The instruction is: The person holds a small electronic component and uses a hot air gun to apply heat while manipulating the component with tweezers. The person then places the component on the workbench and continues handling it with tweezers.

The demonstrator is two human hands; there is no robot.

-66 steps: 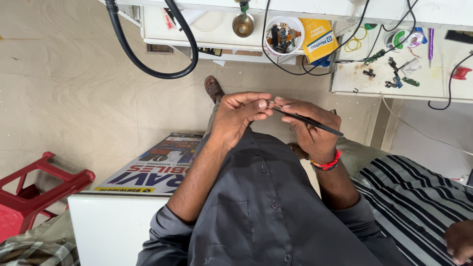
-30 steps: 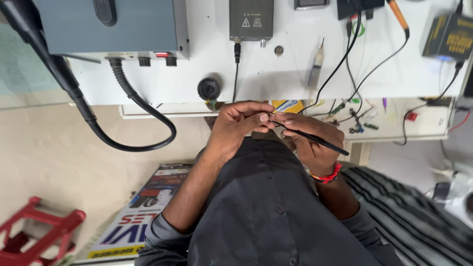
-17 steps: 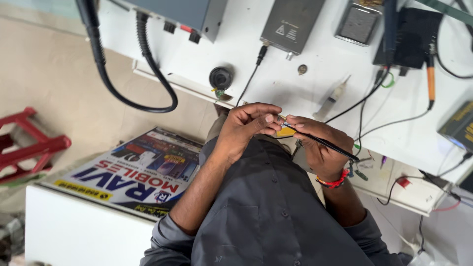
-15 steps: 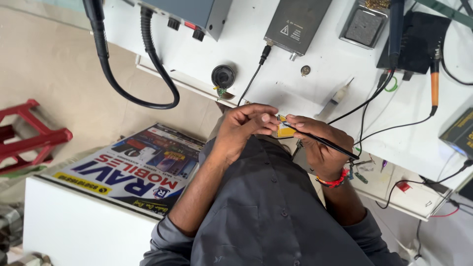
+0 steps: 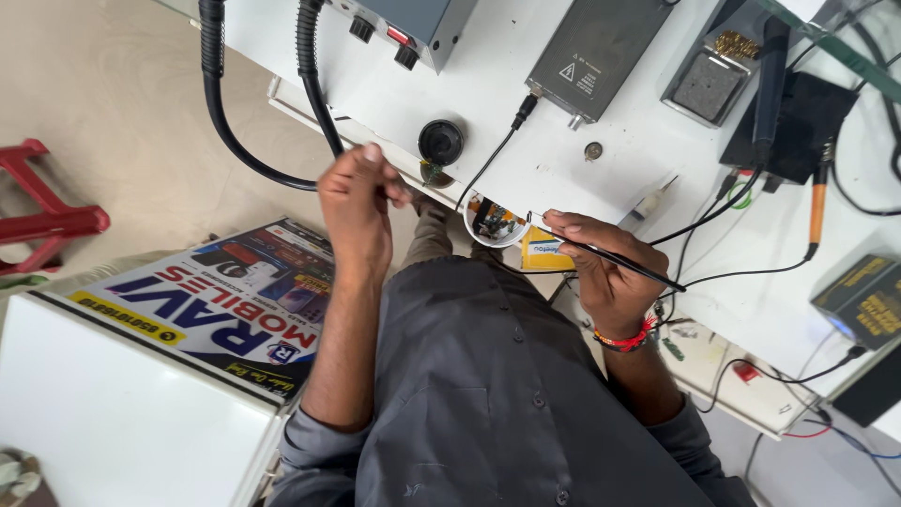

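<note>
My left hand (image 5: 355, 205) is raised toward the front edge of the white workbench (image 5: 563, 141), beside a black corrugated hose (image 5: 314, 84). Its fingers are curled shut, and I cannot see anything between them. My right hand (image 5: 601, 282), with a red bead bracelet at the wrist, grips a thin black pointed tool (image 5: 638, 268). The tool's tip lies near a small white cup (image 5: 495, 222) of tiny parts and a yellow box (image 5: 542, 252). The two hands are apart.
On the workbench lie a grey metal box (image 5: 596, 47), a round black knob (image 5: 440, 141), an orange-handled tool (image 5: 818, 202) and several cables. A printed poster (image 5: 216, 300) lies on a white cabinet (image 5: 113, 413) at left. On the floor stands a red stool (image 5: 42, 211).
My hands were together at chest height over a small part. Now the left hand has pulled away up and left toward the hose, while the right still holds the black tool. The view has tilted.
</note>
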